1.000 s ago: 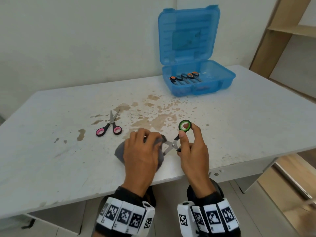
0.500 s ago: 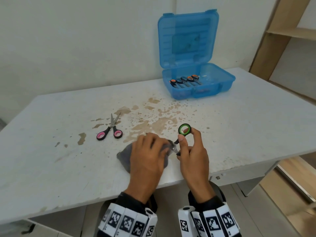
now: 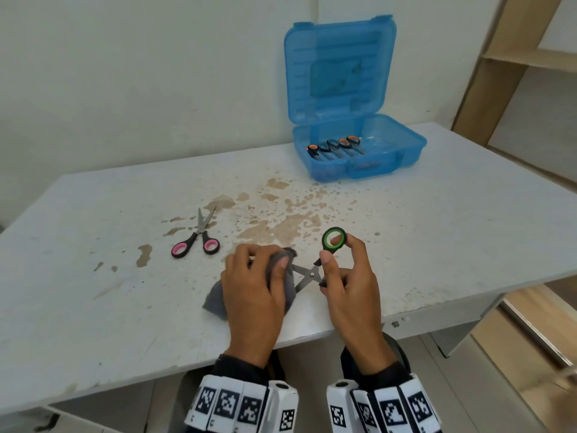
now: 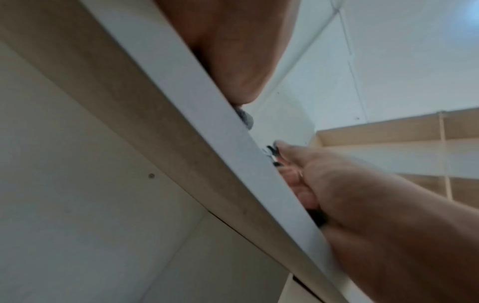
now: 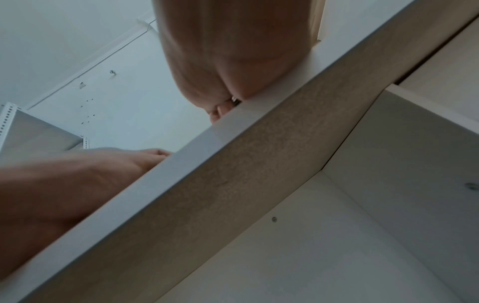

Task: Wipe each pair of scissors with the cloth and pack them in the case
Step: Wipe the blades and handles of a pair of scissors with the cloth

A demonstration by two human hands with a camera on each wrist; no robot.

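In the head view my right hand grips the handles of the green-handled scissors, whose blades are spread open. My left hand pinches the grey cloth around one blade, near the table's front edge. The blade tips are hidden in the cloth. The pink-handled scissors lie on the table to the left, slightly open. The open blue case stands at the back right with several orange-and-black scissors inside. Both wrist views look up from under the table edge; a bit of grey cloth shows there.
The white table carries brown stains in its middle. A wooden shelf unit stands at the right beyond the table. The case lid stands upright against the wall.
My left hand with the cloth slid toward the scissors' pivot half a second ago and has now drawn back left along the blade, baring the pivot again. The right hand stayed put.
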